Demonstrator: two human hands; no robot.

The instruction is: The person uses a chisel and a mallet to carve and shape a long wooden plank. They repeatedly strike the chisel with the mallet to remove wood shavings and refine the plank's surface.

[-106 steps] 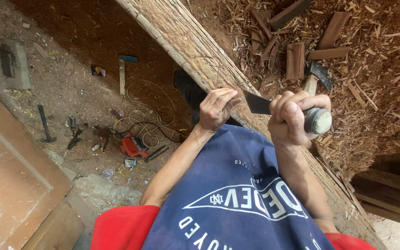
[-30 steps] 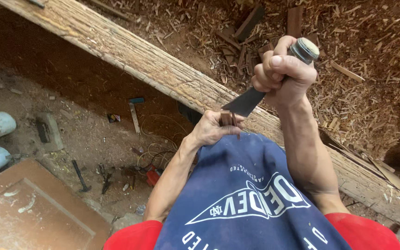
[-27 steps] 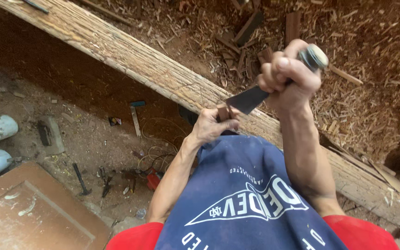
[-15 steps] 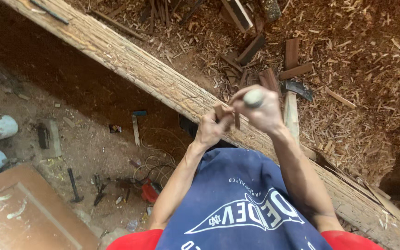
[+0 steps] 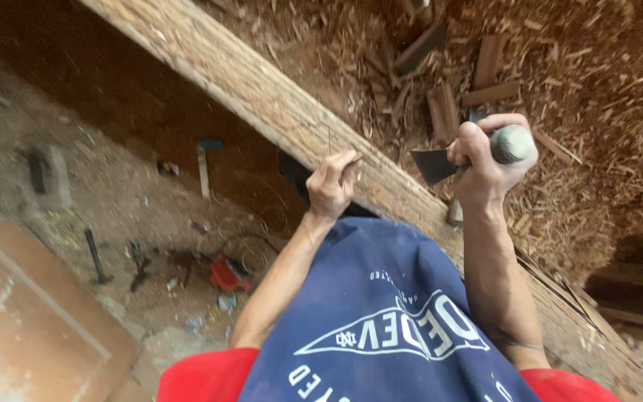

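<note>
Since half a second ago the right hand [image 5: 485, 160] has swung right and up off the beam; its fist is closed round the grey-capped handle of a dark flat-bladed hatchet [image 5: 440, 164], blade now poised just right of the left hand [image 5: 333, 186]. Reading: a lifted stroke, beam still being hewn.

Near: navy blue apron with white pennant print [image 5: 381, 327] over red cloth.
Middle: left hand's fingers curled, pinching a thin upright nail-like pin against the long rough pale timber beam [image 5: 262, 97], which runs diagonally.
Left floor: small red tool [image 5: 228, 274], too blurred to identify.
Far right: brown wood chips and offcut blocks [image 5: 485, 67].
</note>
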